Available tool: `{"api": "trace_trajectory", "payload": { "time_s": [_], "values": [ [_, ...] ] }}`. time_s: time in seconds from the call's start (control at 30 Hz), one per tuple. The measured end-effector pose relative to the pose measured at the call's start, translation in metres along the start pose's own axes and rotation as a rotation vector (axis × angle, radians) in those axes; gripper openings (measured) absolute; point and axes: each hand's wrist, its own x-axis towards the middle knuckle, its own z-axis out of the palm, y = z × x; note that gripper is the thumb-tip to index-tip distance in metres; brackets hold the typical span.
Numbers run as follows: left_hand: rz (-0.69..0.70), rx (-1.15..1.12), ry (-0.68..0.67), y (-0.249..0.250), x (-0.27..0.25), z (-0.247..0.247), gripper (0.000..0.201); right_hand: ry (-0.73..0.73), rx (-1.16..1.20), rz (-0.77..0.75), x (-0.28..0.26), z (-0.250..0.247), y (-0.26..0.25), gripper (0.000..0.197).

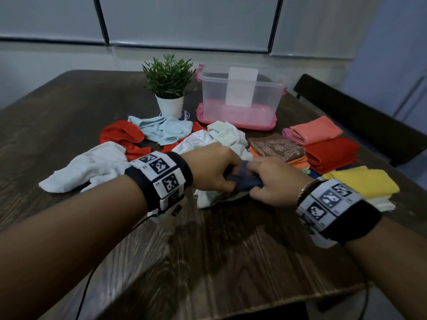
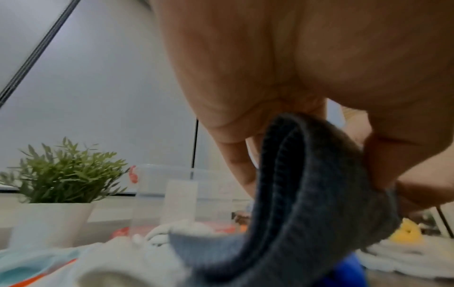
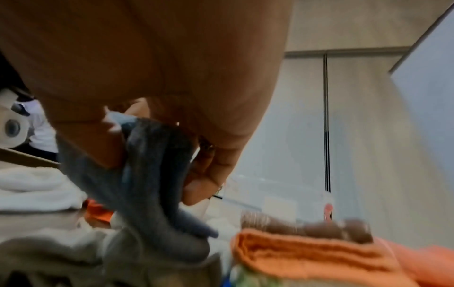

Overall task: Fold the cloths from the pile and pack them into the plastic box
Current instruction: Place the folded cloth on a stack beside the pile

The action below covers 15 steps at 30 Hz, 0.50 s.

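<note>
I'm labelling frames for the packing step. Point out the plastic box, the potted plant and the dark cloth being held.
plastic box [image 1: 215,93], head view, front wall.
potted plant [image 1: 170,106], head view, white pot.
dark cloth [image 1: 245,181], head view, between the hands.

Bunched grey cloth near empty clear plastic box

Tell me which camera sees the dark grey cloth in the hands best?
The left wrist view. There the dark grey cloth fills the middle, sharp enough to show its ribbed weave and its fold under the left hand. The right wrist view shows it blurred under the right hand. The head view shows only a small strip between both hands.
</note>
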Motion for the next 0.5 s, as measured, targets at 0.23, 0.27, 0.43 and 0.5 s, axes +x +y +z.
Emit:
{"api": "trace_trajectory", "payload": {
  "time_s": [0.23,0.27,0.43,0.5],
  "values": [
    [-0.040,-0.040,-0.468,0.021,-0.004,0.032,0.013,-0.365,0.087,0.059,-0.029,0.019,-0.010,0.009],
    [-0.048,-0.037,-0.470,0.019,-0.007,0.037,0.012,-0.354,0.118,0.072,-0.029,0.022,-0.007,0.006],
    [-0.136,0.013,-0.380,0.002,-0.019,0.045,0.006,-0.223,0.228,0.142,-0.021,0.034,0.010,0.019],
    [-0.191,0.047,-0.348,-0.004,-0.020,0.047,0.012,-0.197,0.250,0.149,-0.017,0.038,0.014,0.020]
  ]
}}
